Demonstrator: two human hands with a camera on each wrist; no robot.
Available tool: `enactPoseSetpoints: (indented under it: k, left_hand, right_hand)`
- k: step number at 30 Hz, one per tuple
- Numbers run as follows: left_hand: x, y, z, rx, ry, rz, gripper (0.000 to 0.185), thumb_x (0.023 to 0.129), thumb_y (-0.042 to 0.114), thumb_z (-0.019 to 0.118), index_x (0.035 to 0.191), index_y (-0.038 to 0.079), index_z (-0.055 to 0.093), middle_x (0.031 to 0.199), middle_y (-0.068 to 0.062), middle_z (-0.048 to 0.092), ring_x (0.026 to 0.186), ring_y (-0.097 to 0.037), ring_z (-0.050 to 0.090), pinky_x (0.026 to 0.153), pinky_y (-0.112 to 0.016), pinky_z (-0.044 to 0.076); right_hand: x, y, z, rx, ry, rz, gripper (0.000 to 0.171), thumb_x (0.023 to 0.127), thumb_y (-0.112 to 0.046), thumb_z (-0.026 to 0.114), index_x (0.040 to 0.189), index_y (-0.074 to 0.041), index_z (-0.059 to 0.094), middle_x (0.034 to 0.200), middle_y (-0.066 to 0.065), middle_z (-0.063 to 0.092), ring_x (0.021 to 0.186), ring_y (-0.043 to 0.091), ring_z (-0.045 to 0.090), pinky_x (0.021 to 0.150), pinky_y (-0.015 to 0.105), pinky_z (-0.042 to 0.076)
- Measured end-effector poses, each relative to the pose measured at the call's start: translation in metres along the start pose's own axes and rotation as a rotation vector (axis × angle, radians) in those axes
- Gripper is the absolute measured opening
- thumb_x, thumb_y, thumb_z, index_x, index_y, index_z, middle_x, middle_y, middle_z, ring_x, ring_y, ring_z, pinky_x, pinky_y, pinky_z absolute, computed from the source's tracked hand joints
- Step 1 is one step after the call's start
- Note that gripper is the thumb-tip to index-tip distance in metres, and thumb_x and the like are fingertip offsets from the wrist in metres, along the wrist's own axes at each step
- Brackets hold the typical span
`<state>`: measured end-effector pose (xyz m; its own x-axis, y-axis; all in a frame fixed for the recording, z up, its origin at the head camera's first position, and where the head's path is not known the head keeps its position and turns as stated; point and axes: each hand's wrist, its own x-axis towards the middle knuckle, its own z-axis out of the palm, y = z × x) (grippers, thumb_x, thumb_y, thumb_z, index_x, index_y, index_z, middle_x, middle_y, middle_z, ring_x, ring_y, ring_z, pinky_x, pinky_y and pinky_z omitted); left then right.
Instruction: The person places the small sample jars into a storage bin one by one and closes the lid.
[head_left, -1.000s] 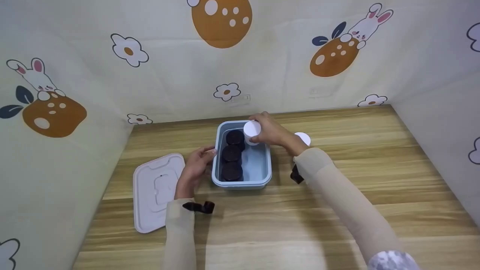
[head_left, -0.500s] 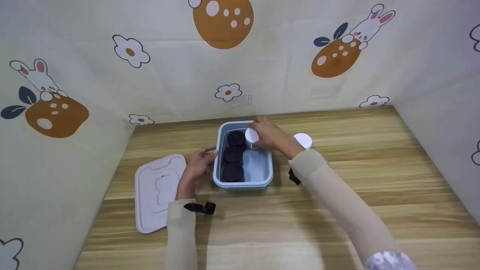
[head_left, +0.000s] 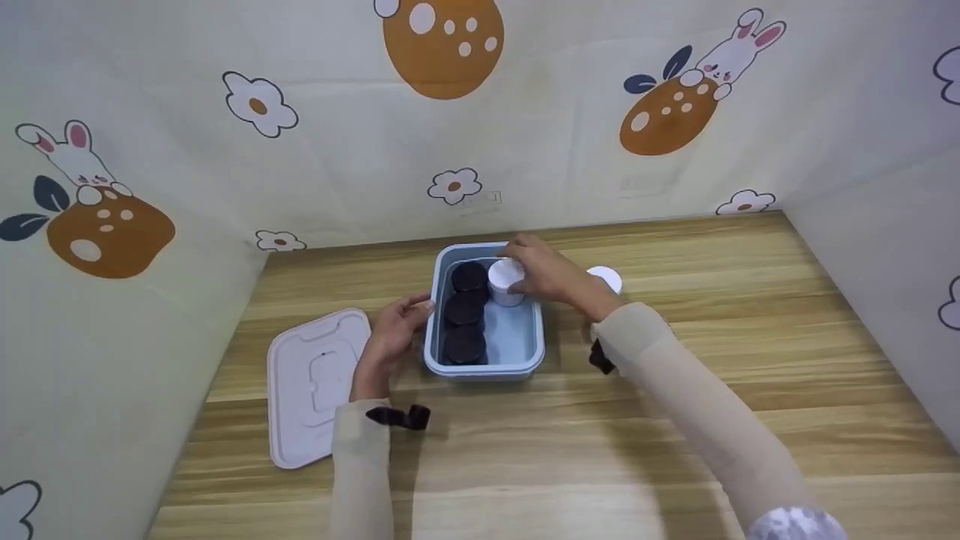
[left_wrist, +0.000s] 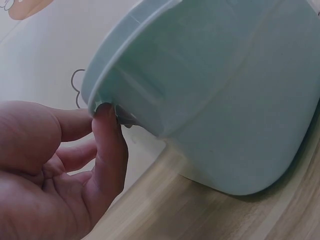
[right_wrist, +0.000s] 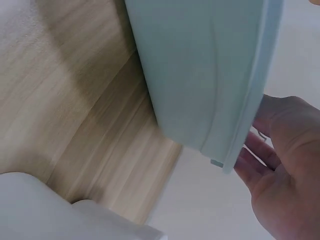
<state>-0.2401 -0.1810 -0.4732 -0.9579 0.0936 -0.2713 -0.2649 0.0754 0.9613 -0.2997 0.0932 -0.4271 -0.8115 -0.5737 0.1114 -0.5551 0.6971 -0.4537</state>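
My right hand (head_left: 550, 274) has its fingers curled round a white jar (head_left: 506, 282) inside the blue tub (head_left: 486, 367), while my left hand (head_left: 390, 335) touches the tub's rim with relaxed fingers.

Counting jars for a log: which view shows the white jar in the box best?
The head view: the white jar stands in the box, gripped by the right hand. Both wrist views show only the box's outer wall, no jar inside.

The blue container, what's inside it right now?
The blue container holds three black-lidded jars in a row along its left side, plus a white-lidded jar at the far right, gripped by the right hand. The jars cover the floor beneath them.
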Motion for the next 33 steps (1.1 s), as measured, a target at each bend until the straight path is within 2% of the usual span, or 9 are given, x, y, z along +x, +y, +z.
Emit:
enactPoseSetpoints:
  k: [4, 9, 12, 18, 20, 25, 28, 33]
  left_hand:
    - [0.001, 0.000, 0.000, 0.005, -0.007, 0.008, 0.042, 0.103, 0.016, 0.055, 0.142, 0.001, 0.051, 0.106, -0.010, 0.071, 0.082, -0.013, 0.070, 0.062, -0.029, 0.059]
    - [0.001, -0.001, 0.001, -0.009, -0.013, 0.016, 0.042, 0.104, 0.015, 0.055, 0.142, -0.001, 0.050, 0.099, -0.005, 0.070, 0.078, -0.012, 0.069, 0.060, -0.026, 0.057]
    - [0.001, -0.001, 0.001, -0.004, -0.014, 0.006, 0.043, 0.104, 0.016, 0.055, 0.144, 0.000, 0.049, 0.100, -0.004, 0.070, 0.078, -0.011, 0.069, 0.059, -0.026, 0.056]
    - [0.002, -0.001, -0.001, -0.013, -0.009, 0.002, 0.044, 0.104, 0.018, 0.055, 0.144, 0.000, 0.049, 0.107, -0.008, 0.071, 0.082, -0.011, 0.069, 0.065, -0.026, 0.058]
    - [0.002, -0.001, -0.002, -0.018, -0.016, 0.007, 0.045, 0.104, 0.017, 0.055, 0.144, -0.001, 0.048, 0.108, -0.009, 0.071, 0.083, -0.012, 0.070, 0.066, -0.027, 0.058]
    - [0.001, -0.001, -0.002, -0.004, -0.009, 0.014, 0.045, 0.103, 0.017, 0.056, 0.144, 0.000, 0.049, 0.106, -0.008, 0.071, 0.083, -0.012, 0.070, 0.065, -0.027, 0.058]
    - [0.000, -0.001, -0.001, 0.001, 0.001, 0.005, 0.044, 0.103, 0.017, 0.056, 0.144, 0.002, 0.050, 0.108, -0.008, 0.070, 0.084, -0.012, 0.069, 0.066, -0.027, 0.058]
    - [0.001, -0.002, 0.000, -0.013, -0.002, 0.006, 0.044, 0.103, 0.017, 0.056, 0.143, 0.001, 0.050, 0.107, -0.008, 0.071, 0.085, -0.012, 0.070, 0.066, -0.027, 0.058]
  right_hand:
    - [-0.012, 0.002, -0.009, 0.067, 0.048, -0.006, 0.051, 0.085, -0.012, 0.079, 0.131, 0.001, 0.062, 0.135, 0.021, 0.057, 0.131, 0.037, 0.050, 0.114, 0.049, 0.040]
    - [-0.035, 0.003, -0.019, 0.222, 0.110, 0.037, 0.048, 0.089, -0.017, 0.077, 0.132, -0.003, 0.063, 0.137, 0.016, 0.057, 0.133, 0.033, 0.050, 0.114, 0.049, 0.040]
    - [-0.049, 0.006, -0.022, 0.301, 0.175, 0.031, 0.046, 0.088, -0.018, 0.078, 0.130, -0.005, 0.065, 0.133, 0.013, 0.060, 0.130, 0.031, 0.054, 0.112, 0.049, 0.042]
    - [-0.074, 0.012, -0.024, 0.404, 0.320, 0.017, 0.041, 0.086, -0.017, 0.080, 0.125, -0.010, 0.069, 0.128, 0.009, 0.066, 0.126, 0.027, 0.058, 0.107, 0.050, 0.046]
    - [-0.081, 0.013, -0.024, 0.433, 0.355, 0.031, 0.040, 0.085, -0.016, 0.081, 0.123, -0.011, 0.070, 0.128, 0.008, 0.067, 0.124, 0.026, 0.059, 0.104, 0.050, 0.047]
    - [-0.100, 0.019, -0.018, 0.508, 0.413, 0.086, 0.041, 0.085, -0.016, 0.082, 0.124, -0.013, 0.070, 0.129, 0.005, 0.066, 0.126, 0.021, 0.056, 0.106, 0.051, 0.046]
    - [-0.112, 0.024, -0.014, 0.515, 0.453, 0.112, 0.044, 0.083, -0.015, 0.083, 0.125, -0.012, 0.069, 0.129, 0.005, 0.066, 0.125, 0.018, 0.055, 0.107, 0.050, 0.045]
    - [-0.130, 0.032, -0.006, 0.535, 0.499, 0.166, 0.052, 0.080, -0.011, 0.085, 0.128, -0.006, 0.066, 0.130, 0.010, 0.062, 0.123, 0.025, 0.054, 0.103, 0.049, 0.044]
